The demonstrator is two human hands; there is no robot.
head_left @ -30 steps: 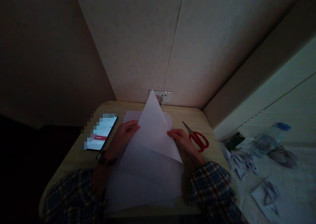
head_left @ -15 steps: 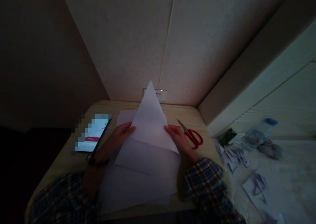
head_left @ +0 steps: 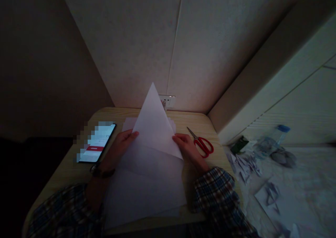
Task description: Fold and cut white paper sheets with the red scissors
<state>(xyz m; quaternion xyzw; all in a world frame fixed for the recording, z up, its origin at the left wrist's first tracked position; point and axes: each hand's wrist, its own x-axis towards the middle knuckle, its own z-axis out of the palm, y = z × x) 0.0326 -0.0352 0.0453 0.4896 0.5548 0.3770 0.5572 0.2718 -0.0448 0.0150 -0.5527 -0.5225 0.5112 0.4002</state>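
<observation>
A white sheet of paper (head_left: 154, 126), folded to a point at its top, is held up between my two hands. My left hand (head_left: 124, 143) pinches its left edge, thumb in front. On the opposite edge my right hand (head_left: 187, 145) has a similar pinch with thumb and fingers. Under the folded sheet, more white paper (head_left: 144, 199) lies on the small wooden table (head_left: 195, 118). Scissors (head_left: 203, 146) with red handles rest just right of my right hand, blades toward the wall.
A lit phone (head_left: 98, 143) lies on the table's left side. Behind the table is a wall socket (head_left: 168, 100). To the right, on a pale lower surface, are a clear bottle (head_left: 275, 140) with a blue cap, a dark green box (head_left: 239, 144) and paper scraps (head_left: 245, 166).
The folded paper's tip has shifted left, uncovering more of the socket. Its lower right corner has also moved left. Both hands keep their hold, and the camera view has shifted slightly.
</observation>
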